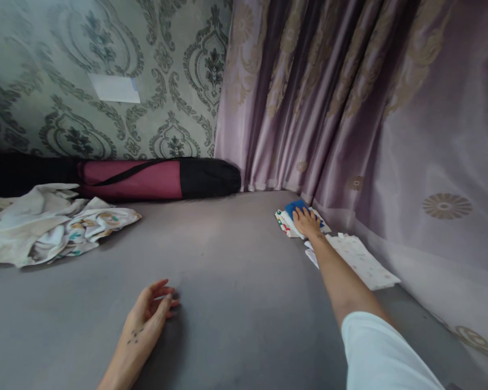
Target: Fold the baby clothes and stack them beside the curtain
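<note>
My right hand (308,222) is stretched out to the far right, its fingers spread on a small blue cloth (295,206). That cloth lies on top of folded white cloths with coloured prints (285,223). Beneath my right forearm, partly hidden by it, a flat pale cloth with a faint pattern (364,261) lies beside the small stack. My left hand (156,304) is at the lower middle, over the grey sheet (228,281), with its fingers loosely curled and apart and nothing between them.
Crumpled white and printed cloths (52,225) lie in a heap at the left. Behind them a long pink and black bag (146,179) runs along the patterned wall. A purple curtain (293,108) hangs at the back and right, down to the sheet's edge.
</note>
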The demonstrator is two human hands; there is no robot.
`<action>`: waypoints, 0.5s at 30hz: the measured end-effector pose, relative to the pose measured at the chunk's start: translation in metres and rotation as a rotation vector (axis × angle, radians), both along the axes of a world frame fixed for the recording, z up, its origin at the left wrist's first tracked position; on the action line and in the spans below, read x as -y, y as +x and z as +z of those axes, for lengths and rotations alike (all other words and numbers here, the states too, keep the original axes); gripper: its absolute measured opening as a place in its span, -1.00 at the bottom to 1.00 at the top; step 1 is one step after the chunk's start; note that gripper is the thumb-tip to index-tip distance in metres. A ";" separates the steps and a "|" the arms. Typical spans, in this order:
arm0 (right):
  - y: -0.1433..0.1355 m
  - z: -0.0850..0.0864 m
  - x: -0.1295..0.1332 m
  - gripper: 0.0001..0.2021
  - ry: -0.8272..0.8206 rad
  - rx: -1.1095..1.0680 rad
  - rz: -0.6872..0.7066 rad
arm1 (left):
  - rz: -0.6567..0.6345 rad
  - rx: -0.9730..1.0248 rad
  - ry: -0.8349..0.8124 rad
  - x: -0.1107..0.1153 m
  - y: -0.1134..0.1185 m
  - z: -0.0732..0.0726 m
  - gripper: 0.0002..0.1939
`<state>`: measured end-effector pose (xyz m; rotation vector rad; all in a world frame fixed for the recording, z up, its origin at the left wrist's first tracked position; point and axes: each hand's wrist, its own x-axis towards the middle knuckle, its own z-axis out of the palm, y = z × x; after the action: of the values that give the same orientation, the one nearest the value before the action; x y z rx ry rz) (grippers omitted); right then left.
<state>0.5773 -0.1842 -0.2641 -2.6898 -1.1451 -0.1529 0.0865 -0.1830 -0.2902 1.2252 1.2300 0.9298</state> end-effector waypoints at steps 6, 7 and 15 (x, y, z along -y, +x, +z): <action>0.018 0.027 0.000 -0.56 0.083 -0.099 -0.057 | -0.009 0.013 -0.007 0.001 0.001 0.003 -0.32; 0.021 0.032 0.004 -0.57 0.097 -0.091 -0.082 | -0.009 0.009 -0.010 0.001 0.001 0.003 -0.33; 0.023 0.049 0.040 -0.66 0.129 -0.063 -0.226 | -0.029 0.000 -0.010 0.000 0.000 0.001 -0.32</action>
<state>0.6002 -0.2239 -0.2154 -2.6801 -0.7833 -0.1697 0.0865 -0.1827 -0.2887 1.2321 1.2123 0.9015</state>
